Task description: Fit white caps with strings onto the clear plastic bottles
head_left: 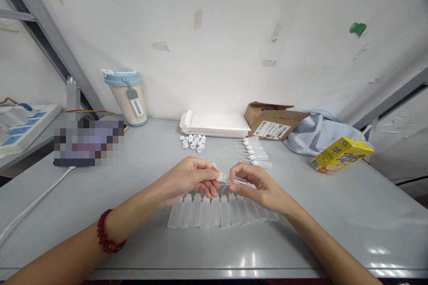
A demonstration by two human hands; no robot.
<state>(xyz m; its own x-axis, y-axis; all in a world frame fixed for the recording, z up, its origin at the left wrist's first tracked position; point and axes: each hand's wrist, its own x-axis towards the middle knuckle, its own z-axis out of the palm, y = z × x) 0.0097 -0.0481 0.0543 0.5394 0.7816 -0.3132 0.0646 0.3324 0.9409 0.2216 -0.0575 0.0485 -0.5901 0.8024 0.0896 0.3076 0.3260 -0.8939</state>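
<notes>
Between my two hands is a small clear plastic bottle, lying roughly level. My right hand is closed around its body. At the bottle's neck, my left hand pinches a white cap between thumb and fingers. Just below my hands, a row of several translucent bottles lies side by side, their necks pointing away from me and partly hidden. Beyond my left hand sits a pile of small white caps. Several bottles with thin white tubes lie past my right hand.
Against the wall are a white box stack, an opened cardboard box and a light blue cloth. A yellow carton stands at right. To the left are a tumbler, a blurred-out device with a cable, and a power strip.
</notes>
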